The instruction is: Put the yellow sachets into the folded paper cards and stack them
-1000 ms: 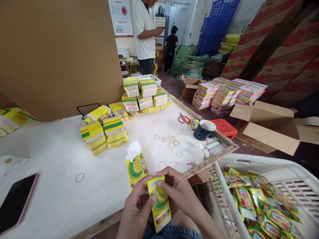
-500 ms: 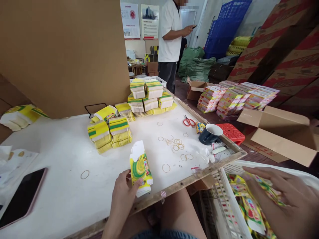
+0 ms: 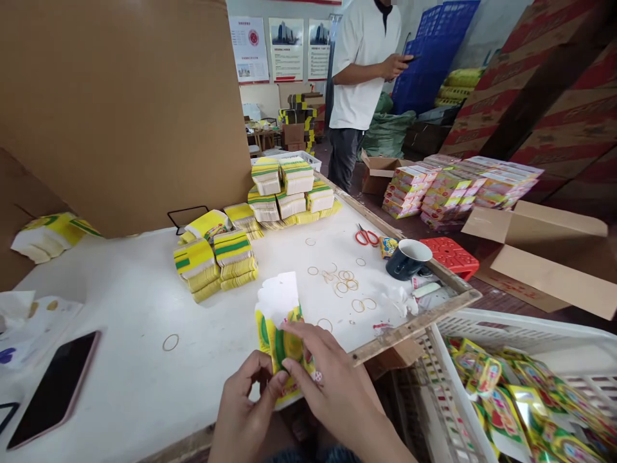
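Observation:
At the near edge of the white table [image 3: 120, 347], both my hands are on a stack of flat yellow-green cartons [image 3: 282, 321] that stands upright. My left hand [image 3: 248, 402] pinches the stack's lower left side. My right hand [image 3: 322, 376] lies across its front with fingers closed on the top carton, whose white inner flap [image 3: 279, 297] sticks up. To my right a white plastic crate [image 3: 486, 325] holds several colourful foil sachets [image 3: 511, 405].
Bundles of yellow cartons [image 3: 216, 257] and a taller pile [image 3: 286, 186] sit mid-table. Loose rubber bands [image 3: 342, 280], red scissors [image 3: 366, 236], a dark mug [image 3: 407, 257] and a phone [image 3: 53, 386] lie around. A person in a white shirt [image 3: 364, 71] stands beyond; cardboard boxes [image 3: 544, 251] fill the right.
My right hand came back from the sachet crate to the carton stack. One second ago both hands held a single carton over my lap; now they grip the stack on the table.

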Motion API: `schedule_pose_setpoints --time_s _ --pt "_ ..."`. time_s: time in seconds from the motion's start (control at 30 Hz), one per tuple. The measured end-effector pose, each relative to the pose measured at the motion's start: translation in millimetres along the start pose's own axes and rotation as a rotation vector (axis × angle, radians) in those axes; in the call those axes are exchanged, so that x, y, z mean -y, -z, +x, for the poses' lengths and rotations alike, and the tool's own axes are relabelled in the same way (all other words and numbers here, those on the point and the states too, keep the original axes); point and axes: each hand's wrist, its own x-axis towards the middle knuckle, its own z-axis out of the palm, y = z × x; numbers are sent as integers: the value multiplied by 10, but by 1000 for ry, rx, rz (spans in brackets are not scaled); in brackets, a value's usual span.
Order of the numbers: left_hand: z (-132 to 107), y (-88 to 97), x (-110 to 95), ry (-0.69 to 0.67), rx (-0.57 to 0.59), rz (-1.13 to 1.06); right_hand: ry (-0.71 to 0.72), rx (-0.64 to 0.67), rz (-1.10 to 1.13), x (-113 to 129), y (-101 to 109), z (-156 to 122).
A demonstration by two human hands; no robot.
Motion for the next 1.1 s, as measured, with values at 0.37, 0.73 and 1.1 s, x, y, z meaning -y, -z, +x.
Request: schedule_pose_setpoints --time_s 0.37,0.73,1.1 --pt "-29 -401 17 395 249 -1085 -158 -196 305 4 -125 -84" --pt "29 -378 111 243 -133 -742 -252 -257 367 -310 -223 -196" --pt "-74 -226 39 134 121 -636 -154 -100 310 -374 22 -216"
